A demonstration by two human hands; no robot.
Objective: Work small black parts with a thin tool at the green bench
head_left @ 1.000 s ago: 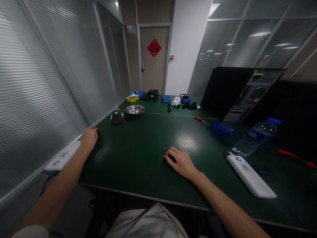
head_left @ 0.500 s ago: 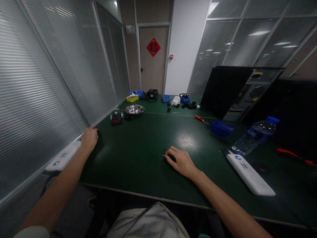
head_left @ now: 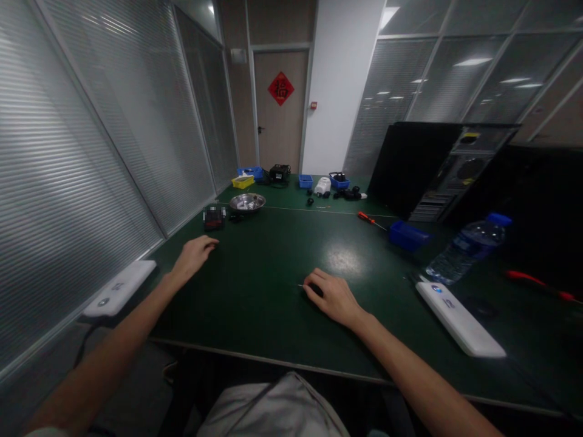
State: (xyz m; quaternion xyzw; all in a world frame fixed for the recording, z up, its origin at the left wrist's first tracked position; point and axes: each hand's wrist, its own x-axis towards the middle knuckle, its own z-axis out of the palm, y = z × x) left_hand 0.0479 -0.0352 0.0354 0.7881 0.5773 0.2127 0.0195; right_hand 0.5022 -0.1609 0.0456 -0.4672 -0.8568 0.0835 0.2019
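Beyond the table's near left corner, my left hand reaches over the green tabletop. Its fingers are drawn together at the tips, and whatever they may hold is too small to make out. Just ahead lies a small dark box with a blurred top, beside a round metal dish with small pieces in it. My right hand rests on the table, closed around a small thin piece whose pale tip sticks out to the left. The rest of that piece is hidden in the fingers.
White flat devices lie at left and right. To the right are a water bottle, a blue bin, an orange-handled screwdriver, a red-handled tool and a computer case. A yellow tray stands at the back.
My left hand has moved to the right, from the table's left edge to a place just before the dark box. My right hand has stayed where it was.
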